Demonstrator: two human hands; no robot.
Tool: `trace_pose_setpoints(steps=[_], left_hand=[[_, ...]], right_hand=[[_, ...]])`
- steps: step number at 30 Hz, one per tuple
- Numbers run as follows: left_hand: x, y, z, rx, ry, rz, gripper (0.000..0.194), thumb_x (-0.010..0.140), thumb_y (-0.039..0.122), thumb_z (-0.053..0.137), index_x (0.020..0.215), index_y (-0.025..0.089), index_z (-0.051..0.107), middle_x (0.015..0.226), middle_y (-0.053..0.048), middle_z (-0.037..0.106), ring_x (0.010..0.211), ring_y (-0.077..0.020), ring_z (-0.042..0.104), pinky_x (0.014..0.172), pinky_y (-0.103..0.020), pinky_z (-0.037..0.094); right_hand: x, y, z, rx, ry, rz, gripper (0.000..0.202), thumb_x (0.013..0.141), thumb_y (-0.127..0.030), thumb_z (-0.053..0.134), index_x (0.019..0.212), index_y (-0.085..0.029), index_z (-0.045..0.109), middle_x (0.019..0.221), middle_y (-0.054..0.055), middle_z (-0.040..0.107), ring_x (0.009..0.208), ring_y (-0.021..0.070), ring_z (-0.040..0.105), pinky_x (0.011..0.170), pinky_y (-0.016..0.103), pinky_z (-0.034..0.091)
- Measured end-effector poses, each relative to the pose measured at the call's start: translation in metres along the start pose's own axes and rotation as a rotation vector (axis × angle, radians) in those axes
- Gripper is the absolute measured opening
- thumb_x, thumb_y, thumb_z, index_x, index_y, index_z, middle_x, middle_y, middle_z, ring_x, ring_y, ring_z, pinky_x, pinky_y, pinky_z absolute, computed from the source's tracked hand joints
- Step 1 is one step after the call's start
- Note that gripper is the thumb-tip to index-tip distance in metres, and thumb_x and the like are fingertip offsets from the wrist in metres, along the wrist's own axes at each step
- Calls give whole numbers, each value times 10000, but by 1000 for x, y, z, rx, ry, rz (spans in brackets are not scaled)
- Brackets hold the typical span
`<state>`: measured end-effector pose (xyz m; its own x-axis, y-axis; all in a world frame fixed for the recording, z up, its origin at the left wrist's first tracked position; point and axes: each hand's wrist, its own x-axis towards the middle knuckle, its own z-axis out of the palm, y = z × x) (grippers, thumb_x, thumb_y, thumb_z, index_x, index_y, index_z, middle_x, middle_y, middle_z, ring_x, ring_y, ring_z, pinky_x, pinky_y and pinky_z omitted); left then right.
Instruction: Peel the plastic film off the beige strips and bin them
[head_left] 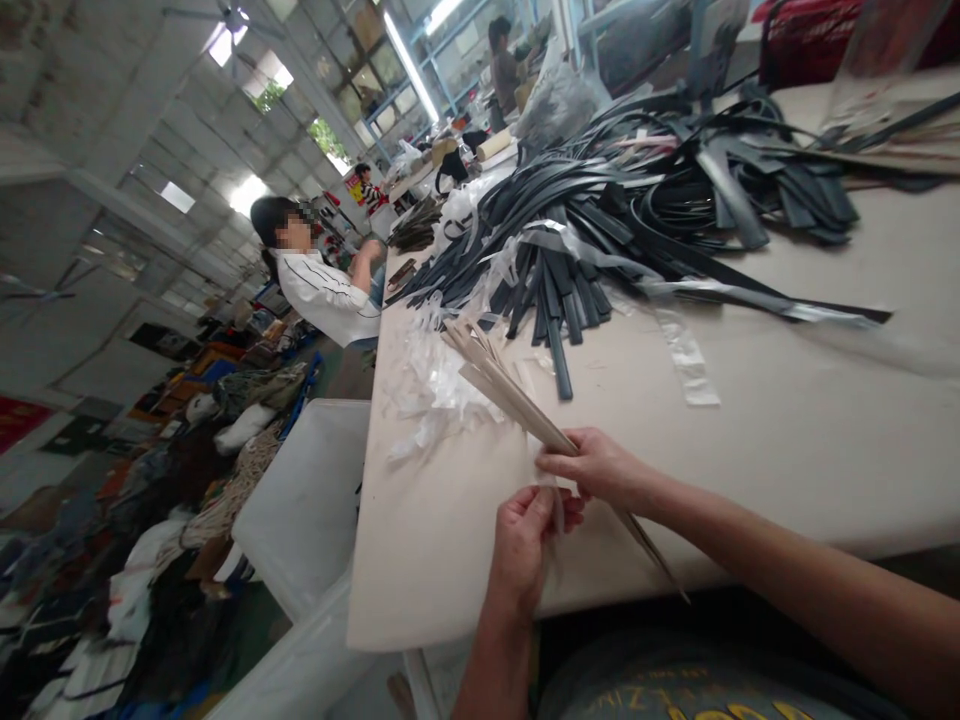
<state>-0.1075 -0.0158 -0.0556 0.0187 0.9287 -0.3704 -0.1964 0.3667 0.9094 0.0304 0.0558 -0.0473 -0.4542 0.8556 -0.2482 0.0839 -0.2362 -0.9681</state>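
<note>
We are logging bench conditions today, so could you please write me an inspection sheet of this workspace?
Surface: beige table, bare near the front edge.
Job's things: bundle of tan strips, held slanting over the table.
Clutter: pile of dark straps; clear plastic scraps.
Grips: left hand pinches a clear film at the bundle; right hand holds the strips.
Cables: nothing seen.
Surroundings: seated co-worker; white bin; goods on the floor.

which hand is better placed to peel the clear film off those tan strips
Left, probably: the left hand already pinches the clear film at the tan strips, while the right hand grips the bundle.
</note>
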Motion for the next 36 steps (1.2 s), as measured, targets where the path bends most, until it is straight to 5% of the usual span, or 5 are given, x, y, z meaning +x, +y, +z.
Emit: trace_pose_setpoints(steps=[5,12,24,29,36], left_hand=[[-5,16,2,220,-10,84,385,834,486,651,876,113,735,828,-83,706,757,-142,604,746,-248,456],[-3,19,14,6,41,54,203,667,247,787,723,127,634,620,22,587,577,-70,492,622,-200,393],[-11,17,16,160,-206,-96,210,738,301,731,721,93,752,710,-102,707,634,-142,615,704,-276,487],[2,14,12,-179,48,40,346,599,383,862,613,112,647,576,-18,617,552,-91,563,605,-219,475],[20,39,7,-568,312,112,444,451,351,935,713,143,643,738,-27,710,626,-112,658,662,-238,550]], right_hand=[[-2,-6,-2,-180,16,-99,216,797,-378,505,720,-177,510,520,-31,493,474,113,498,450,212,371],[-8,-26,-14,-580,121,-245,219,808,-242,597,616,-160,531,550,-38,459,543,82,382,556,236,246],[-27,-38,-17,-794,130,-272,251,914,-328,566,719,-172,537,611,-7,495,573,109,389,570,253,204],[-54,-34,-32,-615,121,-312,336,993,-419,324,933,-193,565,703,-3,613,627,130,539,617,242,357],[-107,17,-45,-499,120,-194,549,962,-582,290,693,-192,566,579,23,557,517,134,500,493,251,368]])
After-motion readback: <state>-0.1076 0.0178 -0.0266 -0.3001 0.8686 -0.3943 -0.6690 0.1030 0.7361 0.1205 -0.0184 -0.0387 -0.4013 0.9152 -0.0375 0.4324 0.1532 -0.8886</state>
